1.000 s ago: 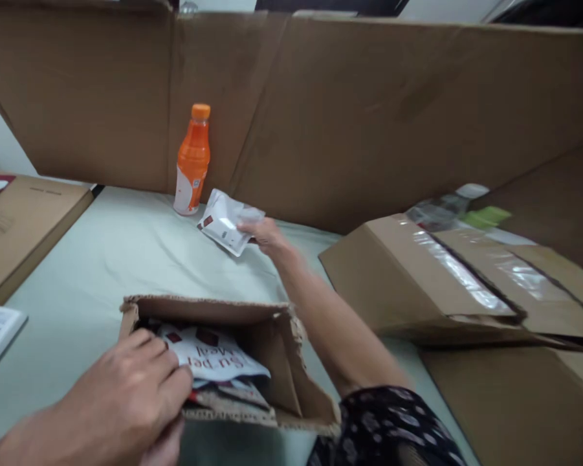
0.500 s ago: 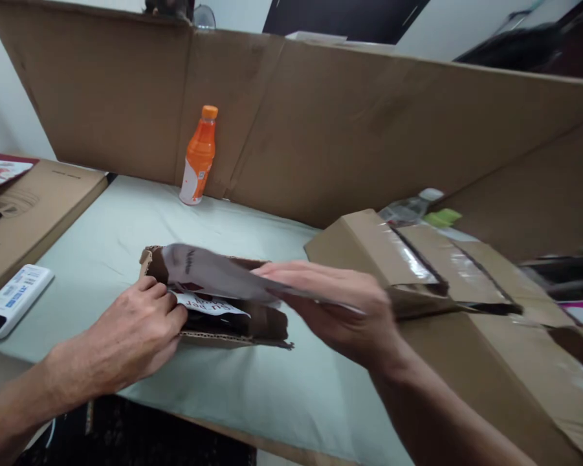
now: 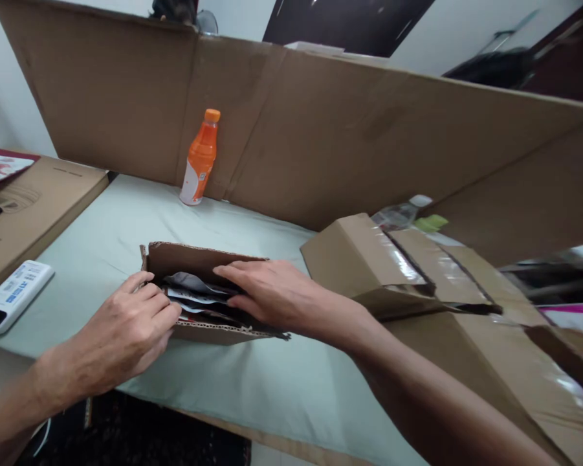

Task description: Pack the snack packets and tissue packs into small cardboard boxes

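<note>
A small open cardboard box (image 3: 223, 332) stands on the pale green cloth, with several flat items upright inside. Closed over its left edge is my left hand (image 3: 136, 323), fingers curled on the cardboard. My right hand (image 3: 272, 294) reaches over the box's right half, its fingers stretched out and its thumb apart. A grey packet (image 3: 190, 283) is down inside the box, just left of the right fingertips, its upper edge bent. In front of it a white printed sheet (image 3: 194, 296) shows. The right hand hides the box's right end, and the lower parts of the contents are out of sight.
An orange bottle (image 3: 201, 158) stands at the back against a tall cardboard wall (image 3: 359, 129). Cardboard compartments (image 3: 349, 252) fill the right, with a clear plastic bottle (image 3: 402, 212) behind. At left are a white power bank (image 3: 17, 296) and a flat carton (image 3: 43, 207).
The grey packet has gone from my right hand down into the box. My right hand has moved left and its fingers have straightened. The left hand keeps its hold on the box edge.
</note>
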A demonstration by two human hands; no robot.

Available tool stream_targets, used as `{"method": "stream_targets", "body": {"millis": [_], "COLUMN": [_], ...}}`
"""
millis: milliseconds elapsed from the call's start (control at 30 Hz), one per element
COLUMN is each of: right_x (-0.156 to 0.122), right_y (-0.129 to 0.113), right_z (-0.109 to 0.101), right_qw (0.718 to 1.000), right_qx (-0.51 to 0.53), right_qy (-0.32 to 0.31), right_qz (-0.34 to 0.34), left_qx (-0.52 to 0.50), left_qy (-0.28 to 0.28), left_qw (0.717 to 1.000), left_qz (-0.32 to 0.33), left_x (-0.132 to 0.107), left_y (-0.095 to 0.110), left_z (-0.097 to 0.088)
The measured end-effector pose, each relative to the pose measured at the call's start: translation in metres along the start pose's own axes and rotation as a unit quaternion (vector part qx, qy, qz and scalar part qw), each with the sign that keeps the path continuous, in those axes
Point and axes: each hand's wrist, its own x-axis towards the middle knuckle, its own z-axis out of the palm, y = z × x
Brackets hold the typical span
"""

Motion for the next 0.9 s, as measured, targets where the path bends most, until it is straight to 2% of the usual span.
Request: {"method": "stream_targets", "body": {"millis": [100, 133, 167, 233, 300, 333, 400, 433, 500, 633, 733, 800, 900], "right_x": [0.021, 0.024, 0.023, 0.006, -0.026, -0.044, -0.073, -0.083, -0.089, -0.07, -0.061, -0.061, -0.059], "right_y": [-0.005, -0.005, -0.002, 0.006, 0.016, 0.021, 0.027, 0.028, 0.026, 0.022, 0.024, 0.028, 0.033], "right_z": [-0.002, -0.002, -0.003, -0.003, 0.001, 0.005, 0.015, 0.022, 0.036, 0.056, 0.058, 0.055, 0.044], "right_qw": [0.995, 0.994, 0.994, 0.99, 0.963, 0.946, 0.923, 0.92, 0.928, 0.95, 0.954, 0.945, 0.903], "right_qx": [0.016, 0.031, 0.05, 0.1, 0.154, 0.172, 0.189, 0.193, 0.204, 0.235, 0.248, 0.261, 0.268], "right_qy": [-0.082, -0.084, -0.057, 0.071, 0.22, 0.275, 0.333, 0.339, 0.309, 0.204, 0.167, 0.196, 0.334], "right_qz": [-0.049, -0.065, -0.074, -0.067, -0.032, -0.01, 0.025, 0.035, 0.035, -0.007, -0.031, -0.032, 0.033], "left_qx": [0.001, 0.004, 0.007, 0.002, -0.016, -0.029, -0.058, -0.074, -0.102, -0.126, -0.124, -0.109, -0.069], "left_qy": [0.022, 0.035, 0.053, 0.095, 0.137, 0.15, 0.162, 0.163, 0.159, 0.157, 0.152, 0.151, 0.17], "left_qw": [1.0, 0.999, 0.999, 0.995, 0.986, 0.98, 0.97, 0.967, 0.963, 0.961, 0.96, 0.962, 0.962], "left_qz": [0.003, 0.0, -0.007, -0.039, -0.094, -0.125, -0.171, -0.183, -0.194, -0.189, -0.198, -0.201, -0.205], "left_x": [0.002, 0.001, -0.002, -0.012, -0.025, -0.031, -0.041, -0.043, -0.045, -0.04, -0.036, -0.032, -0.025], "left_y": [0.0, 0.0, 0.0, -0.001, -0.003, -0.004, -0.005, -0.005, -0.005, -0.002, -0.002, -0.003, -0.003], "left_z": [-0.001, -0.002, -0.003, -0.004, -0.001, 0.001, 0.009, 0.014, 0.024, 0.036, 0.038, 0.038, 0.038]}}
